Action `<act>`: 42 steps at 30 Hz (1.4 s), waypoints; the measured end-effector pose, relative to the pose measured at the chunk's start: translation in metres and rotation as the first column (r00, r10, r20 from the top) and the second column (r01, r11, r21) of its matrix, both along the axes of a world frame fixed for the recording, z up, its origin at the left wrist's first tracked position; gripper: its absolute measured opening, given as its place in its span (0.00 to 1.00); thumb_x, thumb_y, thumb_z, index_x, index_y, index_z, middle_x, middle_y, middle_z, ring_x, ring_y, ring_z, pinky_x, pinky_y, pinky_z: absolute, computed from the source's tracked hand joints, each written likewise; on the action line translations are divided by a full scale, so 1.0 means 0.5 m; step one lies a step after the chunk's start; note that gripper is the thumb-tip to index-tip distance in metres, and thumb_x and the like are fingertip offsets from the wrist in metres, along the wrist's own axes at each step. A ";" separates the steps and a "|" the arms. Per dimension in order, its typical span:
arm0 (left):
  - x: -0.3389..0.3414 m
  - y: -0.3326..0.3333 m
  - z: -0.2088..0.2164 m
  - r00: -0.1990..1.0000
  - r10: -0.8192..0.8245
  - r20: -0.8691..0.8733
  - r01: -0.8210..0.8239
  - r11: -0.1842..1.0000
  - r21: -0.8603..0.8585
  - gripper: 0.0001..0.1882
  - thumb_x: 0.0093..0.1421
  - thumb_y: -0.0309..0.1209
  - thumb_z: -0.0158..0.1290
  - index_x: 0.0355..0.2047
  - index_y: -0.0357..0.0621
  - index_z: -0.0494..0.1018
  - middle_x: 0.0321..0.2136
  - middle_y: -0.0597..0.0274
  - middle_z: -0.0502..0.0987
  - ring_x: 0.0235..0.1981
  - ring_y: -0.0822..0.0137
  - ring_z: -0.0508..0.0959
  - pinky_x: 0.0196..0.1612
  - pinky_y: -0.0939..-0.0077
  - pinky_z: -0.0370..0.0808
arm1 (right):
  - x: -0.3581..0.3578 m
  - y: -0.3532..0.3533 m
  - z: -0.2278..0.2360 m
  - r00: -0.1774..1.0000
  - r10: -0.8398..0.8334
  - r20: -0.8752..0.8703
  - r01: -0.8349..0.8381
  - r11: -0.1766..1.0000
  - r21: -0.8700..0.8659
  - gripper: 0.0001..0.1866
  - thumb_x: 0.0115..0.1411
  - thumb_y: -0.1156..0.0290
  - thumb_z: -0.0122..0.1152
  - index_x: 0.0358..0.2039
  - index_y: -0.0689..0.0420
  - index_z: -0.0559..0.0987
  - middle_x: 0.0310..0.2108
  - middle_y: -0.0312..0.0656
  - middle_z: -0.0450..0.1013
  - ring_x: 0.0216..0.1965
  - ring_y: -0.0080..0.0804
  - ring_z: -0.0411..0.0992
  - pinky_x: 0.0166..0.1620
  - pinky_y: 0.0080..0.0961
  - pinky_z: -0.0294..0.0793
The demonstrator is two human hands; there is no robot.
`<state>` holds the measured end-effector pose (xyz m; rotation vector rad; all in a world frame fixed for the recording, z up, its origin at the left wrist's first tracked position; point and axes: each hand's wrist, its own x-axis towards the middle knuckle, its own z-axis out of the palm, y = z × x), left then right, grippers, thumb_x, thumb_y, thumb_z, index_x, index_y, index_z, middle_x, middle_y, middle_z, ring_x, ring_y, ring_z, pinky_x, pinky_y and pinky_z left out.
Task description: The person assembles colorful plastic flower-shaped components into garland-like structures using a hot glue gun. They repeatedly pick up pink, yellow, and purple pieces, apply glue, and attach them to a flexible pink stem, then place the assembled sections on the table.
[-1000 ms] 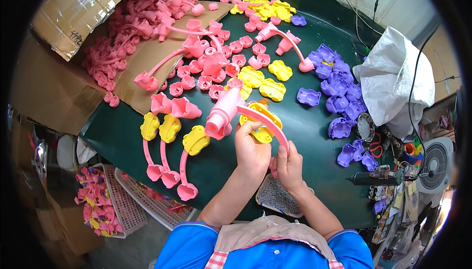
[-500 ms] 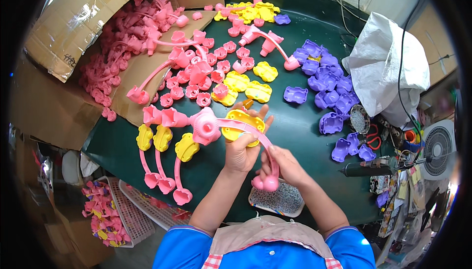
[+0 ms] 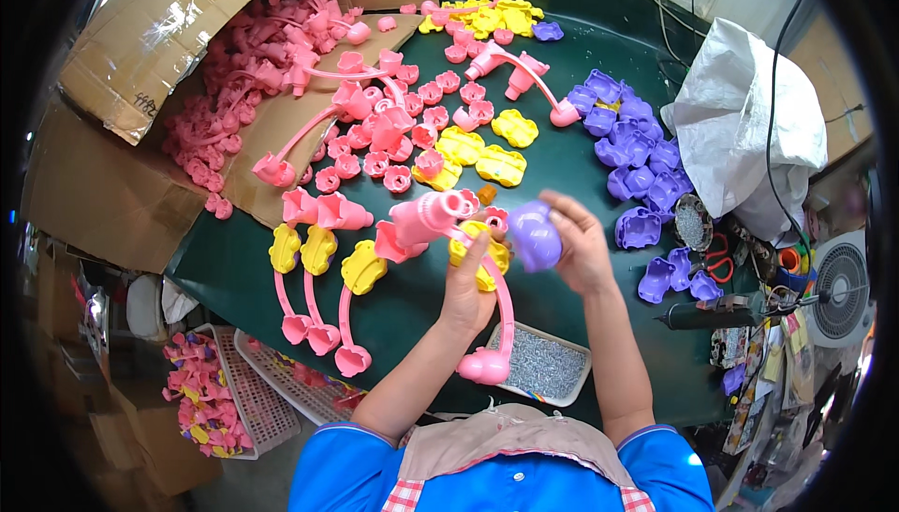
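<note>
My left hand (image 3: 470,292) is closed around a pink curved plastic toy part (image 3: 506,311) with a yellow shell piece (image 3: 485,255) set at its middle. The part's wide ribbed head (image 3: 431,217) points up and left, and its rounded end (image 3: 484,366) hangs low, beside the tray of screws. In my right hand (image 3: 585,245) is a glossy purple shell (image 3: 535,237), its domed side showing, just right of the yellow piece. Some of my left fingers are hidden behind the part. Left of my hands lie several similar pink arms with yellow pieces (image 3: 363,269).
A tray of small metal screws (image 3: 545,367) is near the front edge. Purple shells (image 3: 640,226) pile up at right, by a screwdriver-like dark tool (image 3: 710,313) and red-handled scissors (image 3: 719,259). Pink cups (image 3: 397,178) and yellow shells (image 3: 501,165) spread before a cardboard box (image 3: 103,152).
My right hand has let go of the pink part's curved lower end and now holds a purple shell, which is gone from its place on the table. The pink part has turned in my left hand.
</note>
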<state>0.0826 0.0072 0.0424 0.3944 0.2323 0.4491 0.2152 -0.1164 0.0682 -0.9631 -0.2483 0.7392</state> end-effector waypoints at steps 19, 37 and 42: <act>-0.053 -0.011 0.047 0.995 -0.064 -0.071 0.075 0.984 0.162 0.27 0.77 0.50 0.35 0.60 0.43 0.68 0.50 0.60 0.76 0.51 0.68 0.78 0.55 0.68 0.76 | -0.157 0.032 0.070 0.814 0.324 0.483 -0.097 0.894 -0.437 0.41 0.59 0.60 0.71 0.68 0.62 0.64 0.57 0.57 0.74 0.56 0.50 0.77 0.57 0.38 0.75; -0.195 0.102 -0.032 0.895 0.284 -0.343 0.331 0.093 0.939 0.36 0.56 0.26 0.61 0.65 0.41 0.61 0.50 0.45 0.68 0.52 0.47 0.70 0.57 0.54 0.67 | -0.055 0.125 -0.133 0.020 0.601 0.799 0.569 0.650 -0.504 0.38 0.60 0.57 0.66 0.71 0.41 0.65 0.74 0.49 0.51 0.74 0.59 0.47 0.73 0.59 0.49; -0.205 0.148 -0.007 0.775 0.530 -0.344 0.540 -0.273 0.796 0.46 0.53 0.24 0.61 0.71 0.43 0.53 0.46 0.41 0.65 0.49 0.41 0.68 0.54 0.49 0.67 | -0.018 0.256 -0.132 -0.097 0.520 0.848 0.422 0.794 -0.438 0.33 0.61 0.61 0.65 0.68 0.45 0.70 0.71 0.49 0.58 0.73 0.59 0.51 0.72 0.56 0.52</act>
